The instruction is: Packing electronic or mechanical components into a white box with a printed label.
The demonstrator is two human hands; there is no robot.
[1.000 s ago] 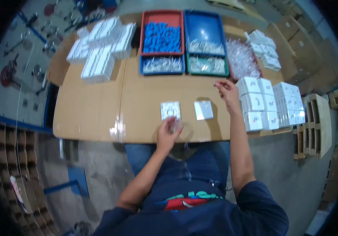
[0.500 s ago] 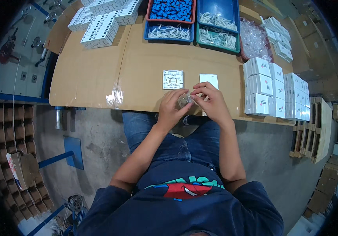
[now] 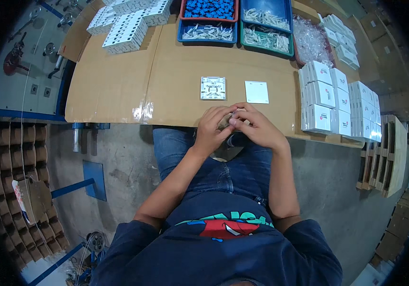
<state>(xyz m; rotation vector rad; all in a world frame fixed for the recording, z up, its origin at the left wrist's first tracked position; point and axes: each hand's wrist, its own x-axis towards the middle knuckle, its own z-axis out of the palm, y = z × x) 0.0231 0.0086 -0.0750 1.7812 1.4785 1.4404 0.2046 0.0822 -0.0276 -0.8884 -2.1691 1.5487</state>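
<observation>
My left hand [image 3: 210,127] and my right hand [image 3: 258,127] meet at the table's near edge, above my lap. Between their curled fingers is a small clear plastic bag [image 3: 225,122], mostly hidden by the fingers; what it contains cannot be made out. The fingertips of both hands pinch it close together. Just beyond my left hand, a square white plastic frame [image 3: 213,88] with cut-outs and fittings lies flat on the cardboard. To its right, past my right hand, lies a plain white square plate [image 3: 257,92].
Cardboard [image 3: 114,90] covers the table. At the back stand a red tray of blue parts [image 3: 209,9], a blue tray of pale slim pieces [image 3: 208,32], a green tray [image 3: 267,42] and clear bags [image 3: 311,40]. White boxes [image 3: 321,97] stack at right, white units [image 3: 126,35] at far left.
My hands have drawn closer together around the bag, which shows less now. The white plate is less covered by my right hand. The whole view has shifted slightly.
</observation>
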